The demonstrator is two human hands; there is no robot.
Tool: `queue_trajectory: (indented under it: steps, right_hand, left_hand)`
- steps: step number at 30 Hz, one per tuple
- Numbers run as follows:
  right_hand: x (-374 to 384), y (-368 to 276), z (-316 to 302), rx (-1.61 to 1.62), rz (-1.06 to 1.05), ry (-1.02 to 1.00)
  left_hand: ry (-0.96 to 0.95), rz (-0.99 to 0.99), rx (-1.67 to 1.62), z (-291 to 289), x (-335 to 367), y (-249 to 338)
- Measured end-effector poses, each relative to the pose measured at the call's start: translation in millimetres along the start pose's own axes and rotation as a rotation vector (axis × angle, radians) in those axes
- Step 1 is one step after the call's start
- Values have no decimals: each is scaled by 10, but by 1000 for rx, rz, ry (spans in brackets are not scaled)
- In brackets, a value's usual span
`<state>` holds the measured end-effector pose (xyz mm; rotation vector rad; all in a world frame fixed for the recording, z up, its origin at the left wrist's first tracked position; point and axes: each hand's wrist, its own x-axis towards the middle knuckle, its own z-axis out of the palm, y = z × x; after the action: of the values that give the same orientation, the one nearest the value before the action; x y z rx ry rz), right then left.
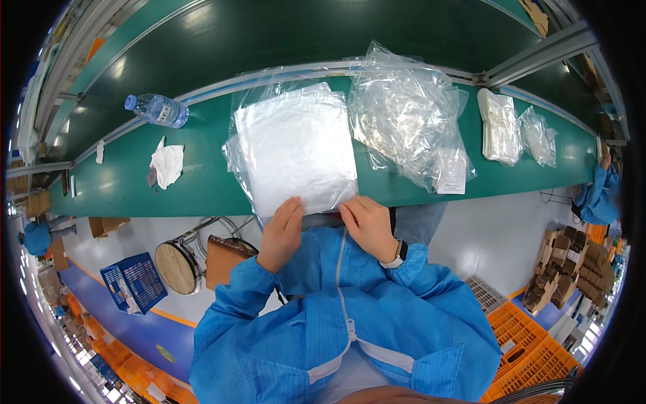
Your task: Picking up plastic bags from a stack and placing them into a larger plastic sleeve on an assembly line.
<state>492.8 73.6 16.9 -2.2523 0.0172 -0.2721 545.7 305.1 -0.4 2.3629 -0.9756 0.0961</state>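
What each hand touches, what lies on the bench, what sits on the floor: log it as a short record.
Left hand: fingers on the near edge of the white plastic stack
Right hand: fingers at its near right corner
Right wrist: watch
Surface: green bench
Left of stack: crumpled white scrap, blue-capped bottle
Right of stack: loose clear bags, folded bag bundle
Floor, left: blue crate
Floor, right: orange crates
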Motion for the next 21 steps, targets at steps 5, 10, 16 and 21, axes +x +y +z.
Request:
queue_trajectory:
  steps: [5, 10, 16, 21]
  right_hand:
    - [-1, -7, -25, 42, -24, 73]
    - [151, -171, 3, 266, 27, 90]
    - [275, -223, 123, 275, 326, -152]
    - [267, 3, 305, 559, 356, 52]
  left_hand:
    - [86, -328, -277, -140, 293, 122]
    - [205, -673, -945, -45, 381, 187]
    - [244, -588, -1123, 258, 360, 157]
    - [87, -686, -1311, 157, 438, 271]
